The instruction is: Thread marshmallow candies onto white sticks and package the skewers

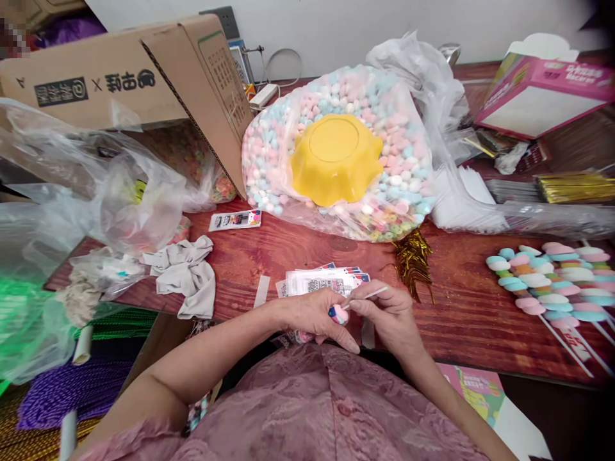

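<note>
My left hand (pixel 314 317) is closed round a small pink marshmallow piece (pixel 340 314) at the table's front edge. My right hand (pixel 391 314) pinches a thin white stick (pixel 368 297) whose near end meets that piece. Both hands hover just in front of a stack of printed labels (pixel 327 280). Behind them lies a big clear bag of pastel marshmallows (pixel 384 186) with an upturned yellow bowl (pixel 335 157) on top. Several finished marshmallow skewers (pixel 548 282) lie at the right.
A cardboard box (pixel 120 73) and crumpled plastic bags (pixel 110 198) crowd the left. A grey cloth (pixel 187 272) and gold twist ties (pixel 413 262) lie on the red wooden table (pixel 461 307). A pink carton (pixel 542 93) stands back right.
</note>
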The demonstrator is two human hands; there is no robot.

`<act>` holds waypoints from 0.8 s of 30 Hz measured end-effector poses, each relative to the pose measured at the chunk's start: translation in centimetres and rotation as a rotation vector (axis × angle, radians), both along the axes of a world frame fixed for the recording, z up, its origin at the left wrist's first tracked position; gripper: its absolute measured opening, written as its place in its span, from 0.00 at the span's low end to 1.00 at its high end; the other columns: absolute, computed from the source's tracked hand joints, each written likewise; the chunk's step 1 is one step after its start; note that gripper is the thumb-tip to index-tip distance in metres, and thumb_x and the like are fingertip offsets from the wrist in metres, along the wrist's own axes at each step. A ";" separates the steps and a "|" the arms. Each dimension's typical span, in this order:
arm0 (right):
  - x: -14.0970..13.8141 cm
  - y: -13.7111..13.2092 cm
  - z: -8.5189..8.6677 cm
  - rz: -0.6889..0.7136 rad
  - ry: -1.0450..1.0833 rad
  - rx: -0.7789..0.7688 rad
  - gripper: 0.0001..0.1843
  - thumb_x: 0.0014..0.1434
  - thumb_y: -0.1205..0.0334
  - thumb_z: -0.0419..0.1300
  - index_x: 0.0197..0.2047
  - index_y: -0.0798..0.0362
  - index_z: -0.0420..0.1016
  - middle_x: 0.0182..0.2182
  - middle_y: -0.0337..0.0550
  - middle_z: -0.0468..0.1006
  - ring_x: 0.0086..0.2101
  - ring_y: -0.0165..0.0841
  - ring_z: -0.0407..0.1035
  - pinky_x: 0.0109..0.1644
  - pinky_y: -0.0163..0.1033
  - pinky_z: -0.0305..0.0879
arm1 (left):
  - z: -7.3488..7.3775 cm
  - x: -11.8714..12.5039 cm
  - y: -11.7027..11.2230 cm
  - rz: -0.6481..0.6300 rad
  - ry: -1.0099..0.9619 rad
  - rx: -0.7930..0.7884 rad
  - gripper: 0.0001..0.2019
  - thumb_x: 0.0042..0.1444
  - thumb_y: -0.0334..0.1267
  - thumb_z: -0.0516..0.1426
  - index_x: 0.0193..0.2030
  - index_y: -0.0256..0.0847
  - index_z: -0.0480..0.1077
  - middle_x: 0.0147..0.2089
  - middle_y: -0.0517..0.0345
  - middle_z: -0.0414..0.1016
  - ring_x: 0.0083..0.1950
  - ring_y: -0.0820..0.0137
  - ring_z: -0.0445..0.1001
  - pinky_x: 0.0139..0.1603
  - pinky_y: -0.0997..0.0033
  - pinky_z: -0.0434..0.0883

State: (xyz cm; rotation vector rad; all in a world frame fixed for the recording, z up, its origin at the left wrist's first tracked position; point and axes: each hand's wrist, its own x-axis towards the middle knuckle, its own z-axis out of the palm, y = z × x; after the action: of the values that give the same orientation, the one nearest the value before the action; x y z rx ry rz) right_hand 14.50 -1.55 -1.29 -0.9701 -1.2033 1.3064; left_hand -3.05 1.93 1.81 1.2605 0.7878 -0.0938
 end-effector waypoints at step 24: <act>-1.1 0.3 0.3 -0.180 -0.068 0.038 0.11 0.54 0.61 0.67 0.23 0.53 0.72 0.22 0.36 0.71 0.25 0.27 0.64 0.31 0.33 0.61 | -1.1 -0.1 -1.5 0.296 -0.192 0.273 0.19 0.44 0.45 0.69 0.39 0.36 0.74 0.36 0.60 0.72 0.39 0.69 0.68 0.42 0.72 0.66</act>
State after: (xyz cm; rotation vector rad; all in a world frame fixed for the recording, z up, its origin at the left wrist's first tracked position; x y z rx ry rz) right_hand 13.36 -1.23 -1.01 -1.0772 -1.1599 1.1132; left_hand -3.14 0.45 0.72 1.3706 0.8301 0.3806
